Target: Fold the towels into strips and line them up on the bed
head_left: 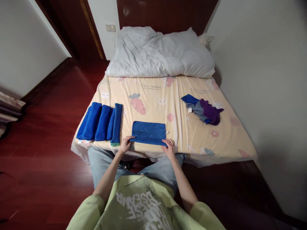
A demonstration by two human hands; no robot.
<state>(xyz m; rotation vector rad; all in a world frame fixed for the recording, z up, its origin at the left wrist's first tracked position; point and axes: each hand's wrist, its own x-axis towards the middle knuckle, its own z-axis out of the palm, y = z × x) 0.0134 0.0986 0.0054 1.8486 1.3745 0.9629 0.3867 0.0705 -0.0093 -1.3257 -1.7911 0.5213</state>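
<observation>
A blue towel point(149, 130) lies spread on the bed in front of me, its near edge turned up in a narrow fold. A small white tag sticks out at its right side. My left hand point(125, 144) pinches the near left corner of this towel. At the near right corner, my right hand point(169, 149) grips the folded edge, fingers on top. Left of my left hand, several rolled or folded blue towels point(102, 123) lie side by side. The closest of them, a narrow towel point(116, 124), shows a green edge at its near end.
A crumpled pile of blue, grey and purple cloths point(206, 110) rests on the right of the bed. The patterned sheet point(148, 95) covers the mattress. A bulky white quilt point(160, 52) lies across the head end. Walls stand on both sides; the right one is close.
</observation>
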